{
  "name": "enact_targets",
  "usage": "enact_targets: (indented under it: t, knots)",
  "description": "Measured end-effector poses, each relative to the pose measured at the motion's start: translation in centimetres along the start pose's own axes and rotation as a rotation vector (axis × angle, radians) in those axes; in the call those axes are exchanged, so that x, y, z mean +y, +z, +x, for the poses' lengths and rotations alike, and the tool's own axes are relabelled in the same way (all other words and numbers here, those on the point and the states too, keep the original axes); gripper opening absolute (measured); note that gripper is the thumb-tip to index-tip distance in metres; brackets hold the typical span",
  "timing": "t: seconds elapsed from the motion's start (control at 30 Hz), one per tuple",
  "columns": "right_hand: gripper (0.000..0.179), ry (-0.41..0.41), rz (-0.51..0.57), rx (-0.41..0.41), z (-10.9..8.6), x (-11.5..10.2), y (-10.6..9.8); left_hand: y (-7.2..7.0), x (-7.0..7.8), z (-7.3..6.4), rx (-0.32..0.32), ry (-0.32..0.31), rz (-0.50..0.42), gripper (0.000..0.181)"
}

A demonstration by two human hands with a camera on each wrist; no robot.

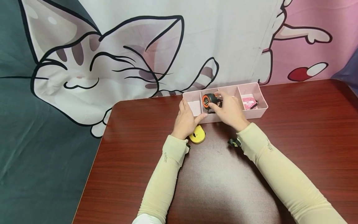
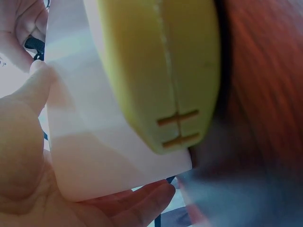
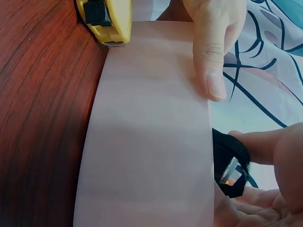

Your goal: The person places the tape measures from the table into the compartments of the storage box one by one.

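A long pink divided box (image 1: 229, 117) stands at the far edge of the table. My left hand (image 1: 184, 119) grips its left end, thumb along the front rim and fingers round the end wall. My right hand (image 1: 230, 110) holds a black and orange tape measure (image 1: 206, 101) between thumb and fingers, over the box's middle section. In the right wrist view the tape measure (image 3: 229, 163) shows partly behind the box's front wall, its metal hook facing out. A yellow tape measure (image 1: 197, 135) rests on the table in front of the box, close by my left wrist.
The box's right compartment holds a pink item with a white label (image 1: 249, 102) and a small dark piece beside it. Behind the brown wooden table (image 1: 134, 174) hangs a curtain (image 1: 237, 40) with cartoon cats, right by the box's back.
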State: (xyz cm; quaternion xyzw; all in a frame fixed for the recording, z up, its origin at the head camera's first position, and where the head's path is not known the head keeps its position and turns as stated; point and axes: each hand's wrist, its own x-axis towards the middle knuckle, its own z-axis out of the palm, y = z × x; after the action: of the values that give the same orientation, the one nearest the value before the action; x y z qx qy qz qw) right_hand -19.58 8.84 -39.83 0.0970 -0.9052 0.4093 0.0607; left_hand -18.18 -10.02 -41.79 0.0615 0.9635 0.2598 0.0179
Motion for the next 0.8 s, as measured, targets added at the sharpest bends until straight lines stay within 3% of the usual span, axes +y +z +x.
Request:
enact_targets:
  t: [0.8]
  knots:
    - [0.043,0.036,-0.125,-0.046,0.9,-1.3,0.6,0.1,-0.1,0.0,0.015,0.023,0.003,0.118]
